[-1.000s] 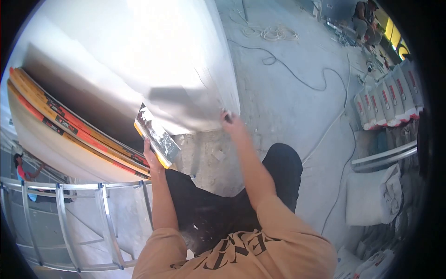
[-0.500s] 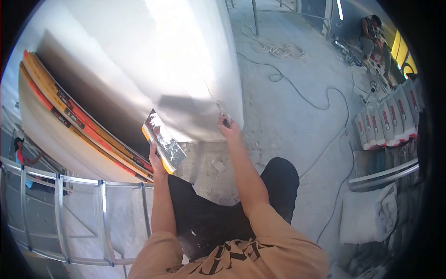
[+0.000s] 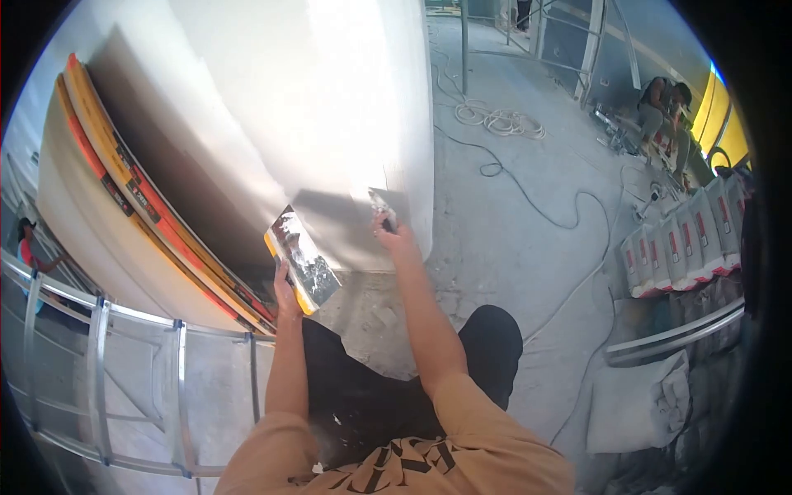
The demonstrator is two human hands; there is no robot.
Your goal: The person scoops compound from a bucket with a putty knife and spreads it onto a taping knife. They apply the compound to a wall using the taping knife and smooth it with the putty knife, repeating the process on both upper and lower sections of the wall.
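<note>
My left hand (image 3: 285,289) is closed around the yellow-edged back of a wide taping knife (image 3: 315,266). White compound is smeared over the dark blade, which lies tilted in front of the wall's lower part. Wrapped round a small putty knife, my right hand (image 3: 394,234) reaches forward near the wall's right edge. The putty knife (image 3: 379,201) carries white compound and overlaps the white wall (image 3: 305,107) in this view. Beside the tools, a shadow falls across the wall.
Boards with orange and yellow edges (image 3: 144,202) lean at left, behind an aluminium ladder (image 3: 177,388). Cables (image 3: 536,202) trail over the floor at right. White bags (image 3: 689,239) and a folded sack (image 3: 635,404) lie at right. A person (image 3: 660,111) crouches at the far right.
My right hand and the putty knife have shifted left and up relative to the wall. The view has tilted a little upward. The taping knife stays in my left hand.
</note>
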